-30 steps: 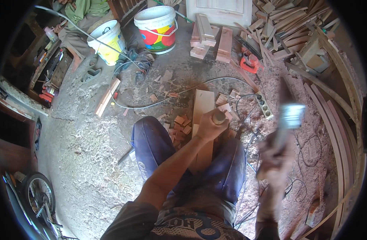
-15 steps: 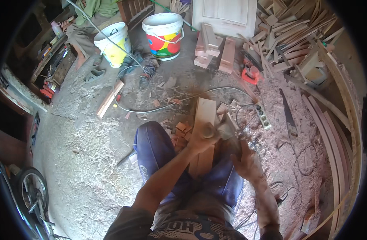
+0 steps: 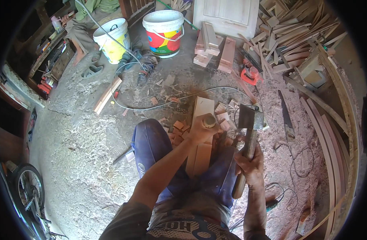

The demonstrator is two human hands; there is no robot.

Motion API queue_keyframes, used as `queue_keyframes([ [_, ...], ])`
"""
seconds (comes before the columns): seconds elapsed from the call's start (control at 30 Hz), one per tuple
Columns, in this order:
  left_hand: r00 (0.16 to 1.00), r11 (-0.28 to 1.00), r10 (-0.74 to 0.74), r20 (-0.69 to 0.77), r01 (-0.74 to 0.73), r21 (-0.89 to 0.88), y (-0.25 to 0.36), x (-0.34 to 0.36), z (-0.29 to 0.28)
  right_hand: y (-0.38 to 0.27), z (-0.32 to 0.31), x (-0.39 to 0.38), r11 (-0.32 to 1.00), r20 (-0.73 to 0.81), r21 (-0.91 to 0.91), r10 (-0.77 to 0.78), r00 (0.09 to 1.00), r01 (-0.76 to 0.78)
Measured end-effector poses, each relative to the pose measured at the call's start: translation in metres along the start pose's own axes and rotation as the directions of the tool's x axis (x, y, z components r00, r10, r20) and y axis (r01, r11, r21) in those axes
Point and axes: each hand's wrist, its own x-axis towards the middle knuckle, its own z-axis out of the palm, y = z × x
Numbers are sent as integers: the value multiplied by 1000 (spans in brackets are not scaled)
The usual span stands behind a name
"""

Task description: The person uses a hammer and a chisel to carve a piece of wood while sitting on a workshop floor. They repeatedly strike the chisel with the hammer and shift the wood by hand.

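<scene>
A pale wooden workpiece [image 3: 204, 106] lies lengthwise between my knees, with a seam along its near part. My left hand [image 3: 199, 133] is closed around an upright tool, apparently a chisel [image 3: 209, 121]. Only its round wooden handle end shows; the blade is hidden beneath the fist. My right hand [image 3: 252, 165] grips the wooden handle of a hatchet [image 3: 246, 117], to the right of the workpiece. The hatchet has a broad dark blade facing left and a blunt back, and its head is apart from the chisel handle.
Wood offcuts [image 3: 178, 130] lie around the workpiece. A cable [image 3: 167, 105] crosses the floor beyond it. On the right are a handsaw [image 3: 286, 116] and long boards [image 3: 325, 140]. Farther off stand two buckets [image 3: 163, 36], stacked blocks [image 3: 207, 42] and a scrap wood pile [image 3: 295, 32]. Another person sits far left.
The hatchet, blurred and close beside the left fist before, has swung up and right, away from the chisel. My left hand stays on the chisel over the workpiece.
</scene>
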Motion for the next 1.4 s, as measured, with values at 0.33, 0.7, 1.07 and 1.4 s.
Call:
queue_keyframes([
  [0.33, 994, 988, 110, -24, -107, 110, -30, 5, 17, -183, -21, -1, 426, -244, -501, -905, 349, 753],
  [0.7, 921, 874, 384, 61, -384, 299, -34, -23, -20, 8, 2, 20, 591, 134, -792, -78, 988, 154],
  [1.07, 987, 970, 153, -39, -143, 195, -11, -8, -22, 36, 12, 7, 966, 42, -258, 21, 999, -9],
  [1.4, 992, 980, 124, -23, -118, 161, -21, -4, -21, 34, 7, 2, 967, -3, -249, 50, 999, -49],
])
